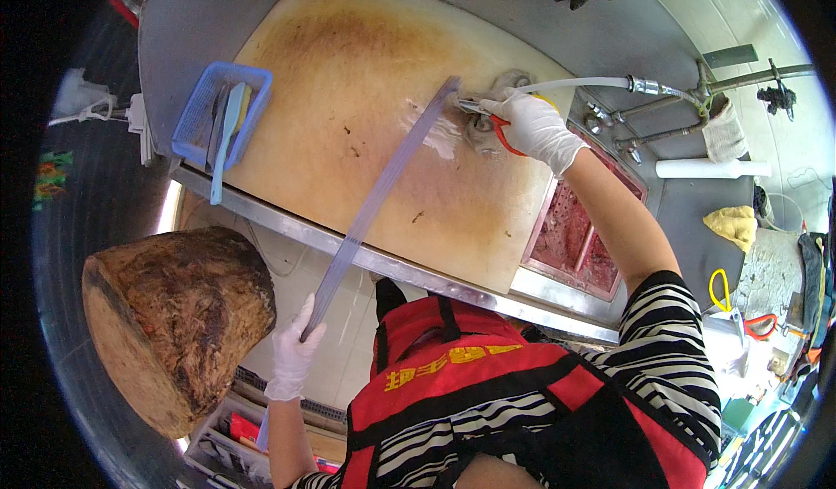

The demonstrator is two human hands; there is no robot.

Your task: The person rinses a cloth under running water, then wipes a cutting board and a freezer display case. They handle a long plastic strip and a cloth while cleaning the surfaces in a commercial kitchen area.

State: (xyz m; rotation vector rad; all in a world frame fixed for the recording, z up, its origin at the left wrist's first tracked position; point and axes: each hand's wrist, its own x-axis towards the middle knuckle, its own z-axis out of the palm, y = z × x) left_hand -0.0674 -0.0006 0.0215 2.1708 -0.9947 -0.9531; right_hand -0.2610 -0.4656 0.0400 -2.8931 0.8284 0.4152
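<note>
My left hand point(294, 352), in a white glove, grips the lower end of a long translucent purple strip point(392, 172), apparently plastic. The strip slants up across the front edge of a stained cutting board point(313, 110). In my right hand point(532, 126), also gloved in white, is a pair of scissors point(501, 133) with a red handle loop. Its metal blades are at the strip's far end; whether they touch it I cannot tell. Beneath and beside this hand lies a wet grey cloth-like bundle point(482, 137), partly hidden. A white hose point(575, 83) runs to the hand, its end hidden.
A blue plastic basket point(258, 107) with knives stands at the board's left. Right of the board is a sink basin with reddish contents point(575, 228), below metal taps point(594, 120). A large wooden block point(189, 312) stands front left. More scissors point(744, 322) hang at right.
</note>
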